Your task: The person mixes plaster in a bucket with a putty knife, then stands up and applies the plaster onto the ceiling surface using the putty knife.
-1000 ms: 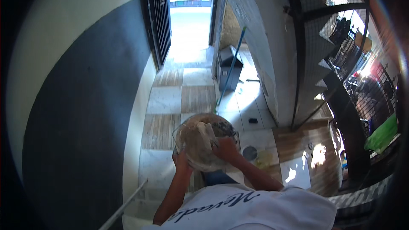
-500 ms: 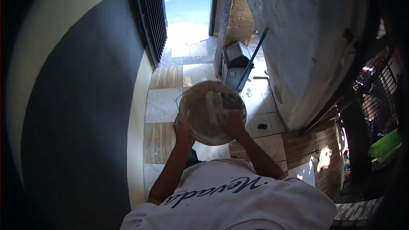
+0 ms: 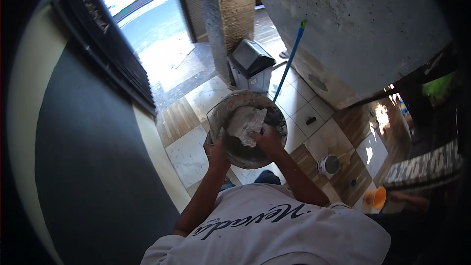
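In front of my body is a round bucket [image 3: 235, 159] with a dirty, plaster-smeared inside and a thin wire handle at its left. My left hand [image 3: 216, 149] is closed on the bucket's near left rim. Inside the opening, my right hand [image 3: 266, 138] grips a flat, pale, caked scraper [image 3: 256, 118] by its near right side. Light grey paste or powder [image 3: 239, 120] lies beside the scraper, partly hidden by it. The right fingers are partly hidden behind the scraper.
A grey lidded bin [image 3: 252, 76] and a blue pole [image 3: 292, 59] stand ahead. A dark block [image 3: 310, 120], a white tub [image 3: 328, 165] and an orange container [image 3: 375, 198] are on the tiled floor at right. A barred gate [image 3: 105, 49] stands beside the bright doorway at left.
My view has turned to the right, bringing the white tub and orange container into sight. The bucket's inside shows more clearly, and the scraper is now at a different angle in my right hand.
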Demonstrator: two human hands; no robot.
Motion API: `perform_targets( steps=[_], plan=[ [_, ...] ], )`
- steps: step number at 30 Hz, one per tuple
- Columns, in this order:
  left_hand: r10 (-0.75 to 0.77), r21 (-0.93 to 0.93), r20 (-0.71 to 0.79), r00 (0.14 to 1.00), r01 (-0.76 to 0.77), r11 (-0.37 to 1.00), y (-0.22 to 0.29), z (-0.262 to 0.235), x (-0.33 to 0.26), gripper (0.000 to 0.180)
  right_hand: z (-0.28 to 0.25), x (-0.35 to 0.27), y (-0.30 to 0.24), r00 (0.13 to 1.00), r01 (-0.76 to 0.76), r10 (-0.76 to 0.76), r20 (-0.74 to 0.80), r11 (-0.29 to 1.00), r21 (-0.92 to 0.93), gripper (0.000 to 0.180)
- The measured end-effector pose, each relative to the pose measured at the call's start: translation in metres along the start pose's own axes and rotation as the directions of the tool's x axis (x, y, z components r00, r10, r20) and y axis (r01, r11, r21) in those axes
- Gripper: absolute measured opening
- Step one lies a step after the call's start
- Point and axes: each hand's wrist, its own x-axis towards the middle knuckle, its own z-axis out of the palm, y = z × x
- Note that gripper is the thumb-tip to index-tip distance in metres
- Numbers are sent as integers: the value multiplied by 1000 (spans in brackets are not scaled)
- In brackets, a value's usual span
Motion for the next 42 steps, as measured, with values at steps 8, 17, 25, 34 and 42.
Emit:
perform_targets(
  steps=[8,17,25,34,42],
  plan=[
    [-79,125,177,981,57,990,21,0,99,34,48,84,44,997,-80,74,37,770,633,37],
    [-171,95,143,975,158,983,18,40,190,42,32,135,26,821,-159,252,-512,963,219,43],
    [-205,269,261,943,133,954,19,74,261,44,31,176,2,733,-256,303,-610,953,165,42],
    [-358,343,472,806,206,916,48,99,304,31,74,250,-7,467,14,571,-676,759,650,32],
    [-465,383,549,694,286,878,68,96,349,38,106,256,-15,367,95,512,-777,810,579,32]
  ],
)
